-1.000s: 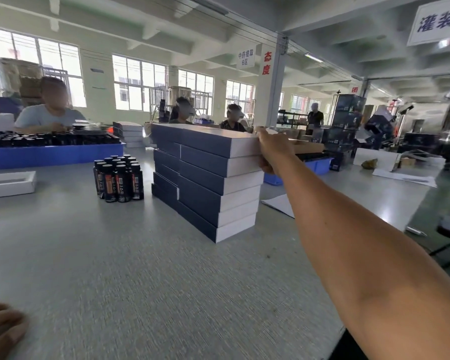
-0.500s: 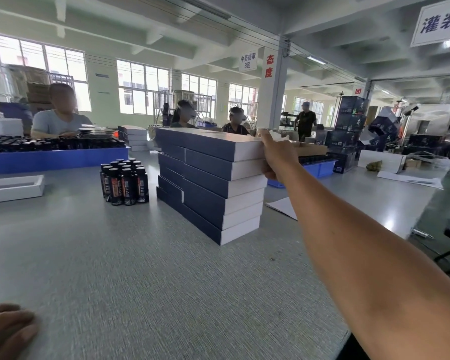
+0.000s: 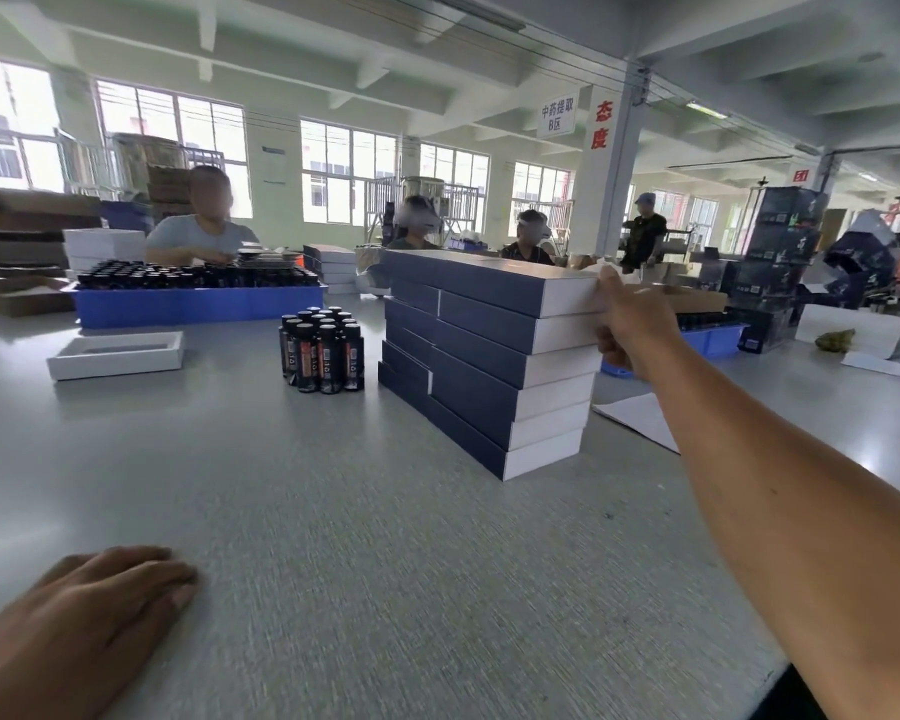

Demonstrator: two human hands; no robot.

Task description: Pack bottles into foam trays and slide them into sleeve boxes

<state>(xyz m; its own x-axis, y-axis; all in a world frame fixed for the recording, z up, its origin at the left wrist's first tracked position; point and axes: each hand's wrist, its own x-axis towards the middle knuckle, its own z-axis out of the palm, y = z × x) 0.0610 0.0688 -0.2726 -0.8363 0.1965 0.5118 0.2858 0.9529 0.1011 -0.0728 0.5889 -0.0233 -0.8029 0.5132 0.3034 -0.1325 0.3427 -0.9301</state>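
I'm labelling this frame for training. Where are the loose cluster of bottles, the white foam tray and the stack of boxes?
bottles (image 3: 323,356): head view, on a front bottle's label.
foam tray (image 3: 115,362): head view, on its near side wall.
stack of boxes (image 3: 481,387): head view, on a middle box's dark side.

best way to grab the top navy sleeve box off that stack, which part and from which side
Probably by its white near end, coming from the right. The top navy sleeve box lies flat on the stack of navy boxes, with that short end facing the open right side, where the right hand already holds it. The cluster of dark bottles crowds the left side. The left hand rests flat on the grey table.
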